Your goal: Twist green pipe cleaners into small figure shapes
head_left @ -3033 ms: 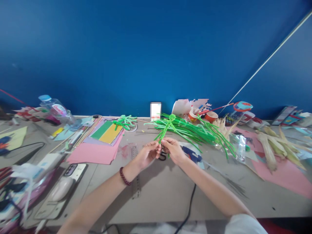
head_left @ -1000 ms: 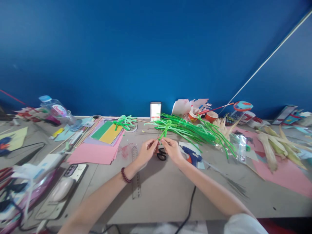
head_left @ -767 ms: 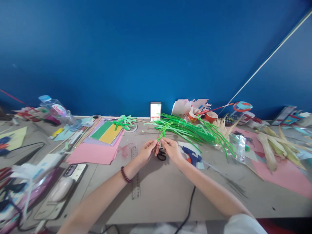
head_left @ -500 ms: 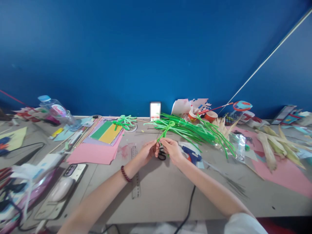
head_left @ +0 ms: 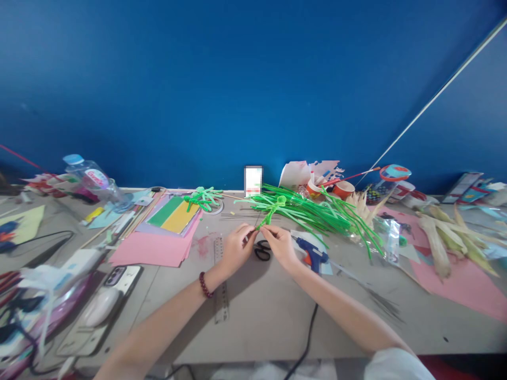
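Observation:
My left hand (head_left: 237,247) and my right hand (head_left: 280,245) meet over the middle of the table, fingertips pinched together. Between them they grip the lower end of a twisted green pipe cleaner (head_left: 271,214), which has a paler green loop at its upper end. Just beneath my hands lie scissors with black handles (head_left: 262,251), the blades hidden. A large bundle of green pipe cleaners (head_left: 312,211) spreads out behind and to the right. Close to my right hand is a blue glue gun (head_left: 316,254) on its side. A clear ruler (head_left: 221,306) lies partly under my left forearm.
Pink paper sheets (head_left: 152,250) and a bunch of bent green pipe cleaners (head_left: 204,198) are on the left. A phone (head_left: 129,277) lies nearer, with a white case on it. A plastic bottle (head_left: 95,179) leans at back left; dried corn husks (head_left: 438,245) lie far right.
My left hand has turned and shifted slightly up, its fingers now meeting my right fingertips. More of the scissor handles shows. The pipe cleaner has moved slightly to the right.

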A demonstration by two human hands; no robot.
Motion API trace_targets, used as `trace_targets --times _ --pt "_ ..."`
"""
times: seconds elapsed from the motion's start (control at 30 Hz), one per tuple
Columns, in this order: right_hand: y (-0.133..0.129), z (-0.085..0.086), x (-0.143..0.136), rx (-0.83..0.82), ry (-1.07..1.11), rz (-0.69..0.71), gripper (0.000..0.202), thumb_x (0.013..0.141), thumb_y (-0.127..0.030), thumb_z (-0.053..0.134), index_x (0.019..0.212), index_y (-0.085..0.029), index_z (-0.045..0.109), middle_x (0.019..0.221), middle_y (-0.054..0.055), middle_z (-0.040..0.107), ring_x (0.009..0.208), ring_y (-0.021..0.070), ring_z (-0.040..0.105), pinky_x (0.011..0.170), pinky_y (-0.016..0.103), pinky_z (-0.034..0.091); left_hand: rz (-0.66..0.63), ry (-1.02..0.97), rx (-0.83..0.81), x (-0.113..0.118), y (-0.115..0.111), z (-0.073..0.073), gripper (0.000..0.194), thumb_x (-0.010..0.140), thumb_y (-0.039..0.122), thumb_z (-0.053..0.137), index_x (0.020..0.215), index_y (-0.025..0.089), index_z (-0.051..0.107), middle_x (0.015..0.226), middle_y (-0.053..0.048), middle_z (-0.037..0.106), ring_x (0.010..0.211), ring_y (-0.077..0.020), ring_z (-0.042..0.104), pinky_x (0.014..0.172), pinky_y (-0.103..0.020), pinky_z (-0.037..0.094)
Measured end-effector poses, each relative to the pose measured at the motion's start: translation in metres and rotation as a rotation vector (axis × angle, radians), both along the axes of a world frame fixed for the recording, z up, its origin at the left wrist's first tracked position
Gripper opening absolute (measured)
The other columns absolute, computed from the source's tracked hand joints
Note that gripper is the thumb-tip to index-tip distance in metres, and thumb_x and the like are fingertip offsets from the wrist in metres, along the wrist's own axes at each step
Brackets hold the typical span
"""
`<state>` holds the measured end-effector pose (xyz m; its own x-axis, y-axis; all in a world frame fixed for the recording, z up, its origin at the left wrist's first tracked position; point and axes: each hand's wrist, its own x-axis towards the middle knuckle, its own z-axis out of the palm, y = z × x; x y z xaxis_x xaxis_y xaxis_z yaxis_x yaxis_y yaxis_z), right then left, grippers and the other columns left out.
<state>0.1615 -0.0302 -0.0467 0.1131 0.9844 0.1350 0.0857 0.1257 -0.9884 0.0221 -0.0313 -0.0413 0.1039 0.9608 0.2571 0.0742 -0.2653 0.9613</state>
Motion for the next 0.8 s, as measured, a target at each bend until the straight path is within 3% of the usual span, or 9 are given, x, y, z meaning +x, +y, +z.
trace_targets --times 0.1,0.2,0.37,0.63,0.8 --pt "-0.002 -0.002 -0.003 0.024 0.029 0.021 0.025 0.075 -0.039 0.059 0.078 -0.018 0.073 0.077 0.004 0.068 0.077 0.0200 0.057 0.072 0.031 0.045 -0.019 -0.057 -0.085 0.002 0.004 -0.001 0.017 0.074 0.035 0.065 0.073 0.019 0.067 0.069 -0.002 0.059 0.060 -0.0135 0.049 0.055 -0.022 0.035" --pt "-0.004 -0.003 -0.005 -0.002 0.065 0.038 0.028 0.075 -0.043 0.059 0.081 -0.018 0.072 0.066 0.003 0.062 0.065 0.0169 0.053 0.058 0.027 0.043 -0.065 -0.202 -0.255 0.006 0.008 -0.003 0.023 0.072 0.039 0.067 0.070 0.016 0.065 0.053 0.002 0.053 0.048 -0.0099 0.042 0.049 -0.022 0.031" --pt "-0.007 -0.004 -0.010 -0.118 0.221 0.117 0.037 0.073 -0.049 0.062 0.089 -0.016 0.066 0.047 -0.007 0.037 0.042 0.0066 0.028 0.040 0.021 0.022 -0.153 -0.496 -0.461 0.009 0.006 -0.004 0.028 0.063 0.039 0.074 0.065 0.013 0.062 0.049 0.003 0.050 0.046 -0.0064 0.040 0.047 -0.020 0.029" --pt "-0.005 -0.007 -0.011 -0.265 0.469 0.144 0.053 0.063 -0.051 0.071 0.101 -0.015 0.062 0.043 -0.012 0.033 0.037 0.0026 0.020 0.037 0.018 0.013 -0.241 -0.627 -0.585 0.011 0.004 -0.004 0.025 0.065 0.032 0.074 0.063 0.012 0.059 0.051 0.003 0.050 0.042 -0.0043 0.039 0.043 -0.019 0.028" --pt "-0.003 -0.005 -0.011 -0.243 0.473 0.144 0.042 0.062 -0.050 0.072 0.082 -0.015 0.063 0.043 -0.011 0.032 0.036 0.0018 0.017 0.037 0.019 0.010 -0.257 -0.639 -0.600 0.012 0.005 -0.005 0.023 0.069 0.032 0.072 0.066 0.013 0.058 0.050 0.004 0.048 0.041 -0.0043 0.037 0.043 -0.019 0.028"
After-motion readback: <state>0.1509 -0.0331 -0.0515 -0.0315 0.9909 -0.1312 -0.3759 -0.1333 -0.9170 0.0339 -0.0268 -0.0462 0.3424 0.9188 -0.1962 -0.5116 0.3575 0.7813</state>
